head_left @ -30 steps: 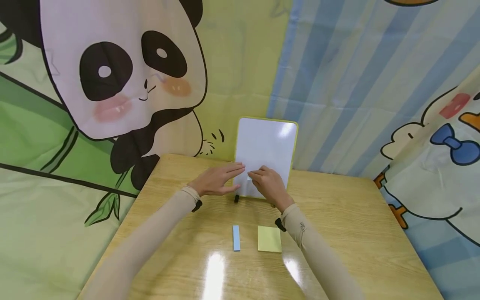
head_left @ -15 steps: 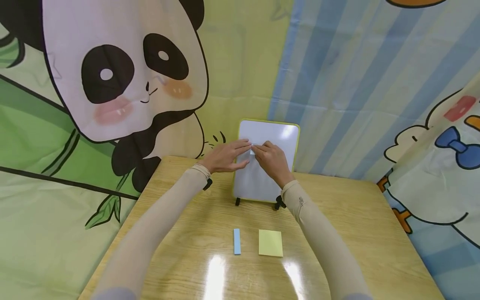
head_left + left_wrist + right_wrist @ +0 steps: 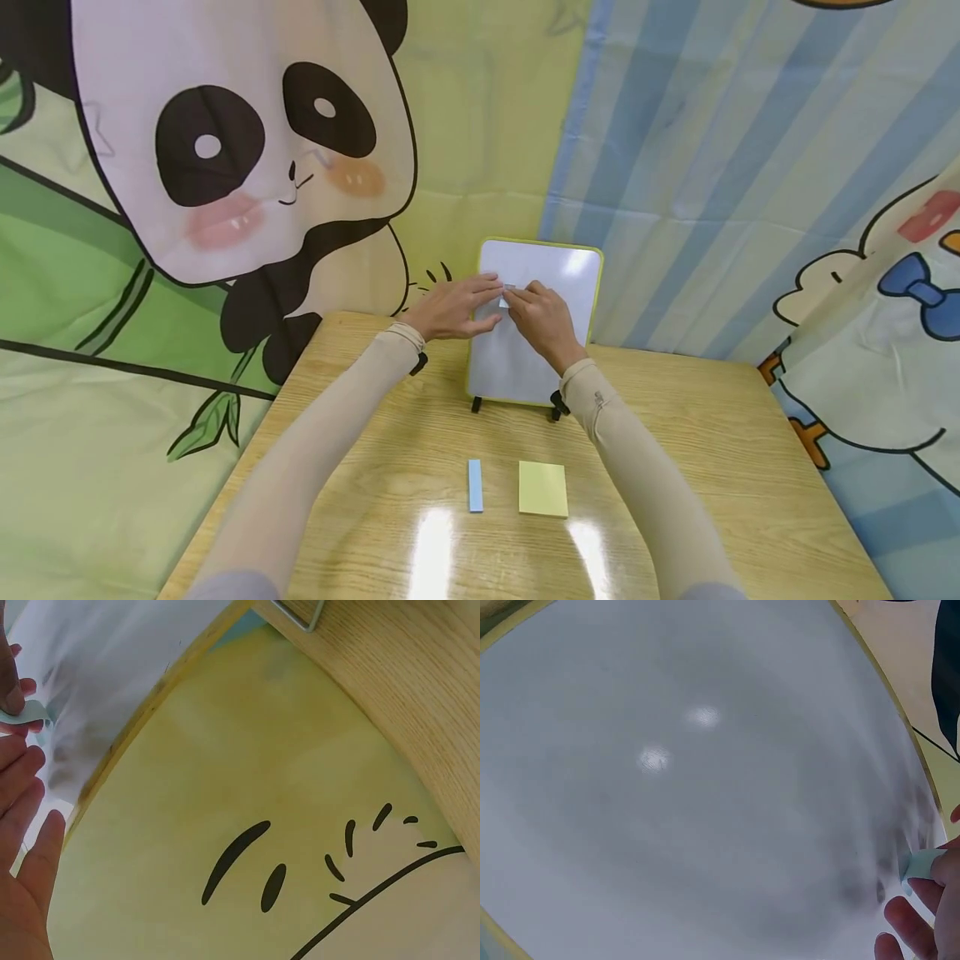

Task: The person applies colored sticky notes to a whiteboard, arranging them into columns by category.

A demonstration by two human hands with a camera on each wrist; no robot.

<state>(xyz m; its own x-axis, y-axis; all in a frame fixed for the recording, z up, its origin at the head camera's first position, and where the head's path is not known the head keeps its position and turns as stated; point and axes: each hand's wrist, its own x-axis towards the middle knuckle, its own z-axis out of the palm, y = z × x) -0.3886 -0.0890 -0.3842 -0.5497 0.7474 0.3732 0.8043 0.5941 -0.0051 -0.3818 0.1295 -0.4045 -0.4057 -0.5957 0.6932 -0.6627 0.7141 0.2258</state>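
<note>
My right hand (image 3: 545,320) pinches a small pale-blue sticky note (image 3: 921,864) at the face of an upright whiteboard (image 3: 513,367) with a yellow rim. In the right wrist view the note bends where it meets the board. My left hand (image 3: 456,307) is at the board's left side, fingers extended, its tips close to the note; I cannot tell whether they touch it. In the left wrist view the curled note (image 3: 31,712) shows between the right fingers, just above my left fingers.
On the wooden table (image 3: 360,533), a narrow blue sticky-note pad (image 3: 476,486) lies left of a square yellow pad (image 3: 543,489). The board stands on black feet (image 3: 476,405). A printed cloth (image 3: 465,125) hangs behind the table.
Both hands have moved up the whiteboard with the blue note, from its lower part to above its middle. Over the last half second they have hardly moved. The pads stay put.
</note>
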